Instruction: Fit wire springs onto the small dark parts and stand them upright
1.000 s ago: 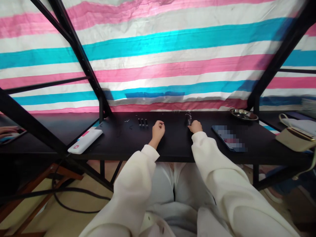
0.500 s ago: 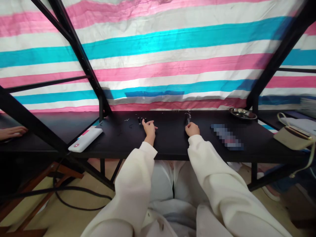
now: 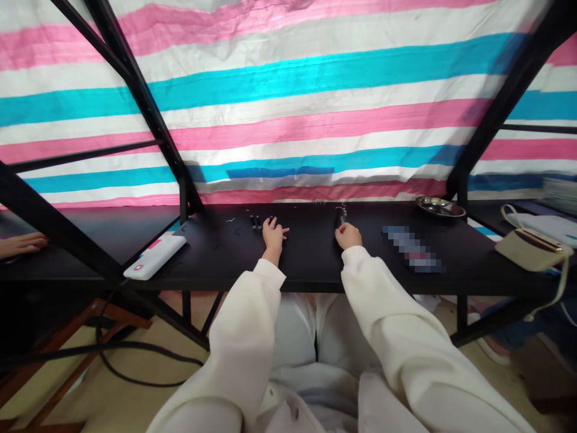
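Note:
My left hand (image 3: 273, 236) rests low over the black table (image 3: 311, 258), fingers spread and pointing away from me. Just left of its fingertips stand two small black cylinders (image 3: 255, 222) with pale lower ends. A similar dark piece shows at the fingertips, partly hidden; whether I touch it is unclear. Farther right, my right hand (image 3: 348, 236) is closed, with thumb and fingers together. Beyond its fingertips lie a small dark piece and a short row of tiny silvery pieces (image 3: 344, 214). What the right fingers hold is hidden.
A white box-shaped device (image 3: 155, 257) lies at the left. To the right are a blurred-out flat object (image 3: 412, 249), a round metal dish (image 3: 439, 207) and a beige bag (image 3: 532, 249). Black frame posts flank the table before a striped sheet (image 3: 315, 120). Another person's hand (image 3: 22, 245) shows far left.
My left hand's fingers have spread and shifted, and the two black cylinders beside it show more fully. My right hand stays closed in nearly the same place. The view has moved slightly.

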Motion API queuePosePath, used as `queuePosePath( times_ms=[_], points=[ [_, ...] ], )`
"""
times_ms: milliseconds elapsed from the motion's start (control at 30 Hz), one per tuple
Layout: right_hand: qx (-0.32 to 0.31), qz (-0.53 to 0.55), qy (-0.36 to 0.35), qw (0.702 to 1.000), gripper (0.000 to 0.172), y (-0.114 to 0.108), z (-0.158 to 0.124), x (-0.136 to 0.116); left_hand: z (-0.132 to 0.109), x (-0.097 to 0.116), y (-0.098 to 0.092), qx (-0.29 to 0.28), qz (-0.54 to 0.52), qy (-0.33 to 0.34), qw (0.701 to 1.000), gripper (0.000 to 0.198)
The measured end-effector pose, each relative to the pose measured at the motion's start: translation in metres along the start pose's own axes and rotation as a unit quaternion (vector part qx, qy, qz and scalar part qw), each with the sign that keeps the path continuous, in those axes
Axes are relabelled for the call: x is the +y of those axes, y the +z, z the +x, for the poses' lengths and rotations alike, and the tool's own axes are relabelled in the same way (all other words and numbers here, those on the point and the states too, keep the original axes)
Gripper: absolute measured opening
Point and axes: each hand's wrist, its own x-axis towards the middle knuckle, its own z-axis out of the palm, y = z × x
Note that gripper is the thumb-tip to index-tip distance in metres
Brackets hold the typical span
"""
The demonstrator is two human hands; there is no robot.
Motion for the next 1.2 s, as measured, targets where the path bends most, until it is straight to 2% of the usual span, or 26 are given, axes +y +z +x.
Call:
queuePosePath(
  times_ms=[167, 267, 367, 433, 533, 667, 733, 833, 900, 1000, 1200],
  points=[
    [0.019, 0.039, -0.03, 0.999, 0.01, 0.003, 0.001, 0.001, -0.001, 0.003, 0.0, 0.034, -0.023, -0.009, 0.999, 0.038],
    [0.031, 0.084, -0.094, 0.992, 0.011, 0.005, 0.0, 0.001, -0.003, 0.006, 0.002, 0.047, -0.024, -0.018, 0.998, 0.025],
    [0.022, 0.133, -0.166, 0.977, 0.012, 0.008, -0.002, -0.001, -0.005, 0.008, 0.003, 0.021, -0.021, -0.016, 0.999, 0.015],
    [0.004, 0.181, -0.188, 0.965, 0.013, 0.009, -0.003, -0.003, -0.007, 0.009, 0.004, -0.012, -0.023, -0.022, 0.999, 0.012],
    [-0.07, 0.301, -0.146, 0.94, 0.016, 0.011, -0.003, -0.008, -0.012, 0.012, 0.006, -0.096, -0.029, -0.042, 0.994, 0.012],
    [-0.199, 0.453, -0.046, 0.868, 0.034, 0.01, -0.003, -0.014, -0.023, 0.019, 0.008, -0.243, -0.016, -0.065, 0.968, 0.024],
    [-0.23, 0.494, -0.031, 0.838, 0.04, 0.008, -0.005, -0.016, -0.028, 0.021, 0.009, -0.299, -0.002, -0.068, 0.952, 0.029],
    [-0.253, 0.523, -0.027, 0.814, 0.041, 0.006, -0.007, -0.017, -0.033, 0.024, 0.009, -0.354, 0.022, -0.073, 0.932, 0.033],
    [-0.259, 0.536, -0.026, 0.803, 0.039, 0.005, -0.008, -0.017, -0.035, 0.024, 0.009, -0.369, 0.034, -0.07, 0.926, 0.034],
    [-0.252, 0.553, -0.019, 0.794, 0.036, 0.005, -0.007, -0.017, -0.034, 0.024, 0.009, -0.358, 0.04, -0.057, 0.931, 0.032],
    [-0.211, 0.559, -0.003, 0.802, 0.033, 0.006, -0.004, -0.015, -0.029, 0.02, 0.01, -0.315, 0.037, -0.033, 0.948, 0.03]
  ],
)
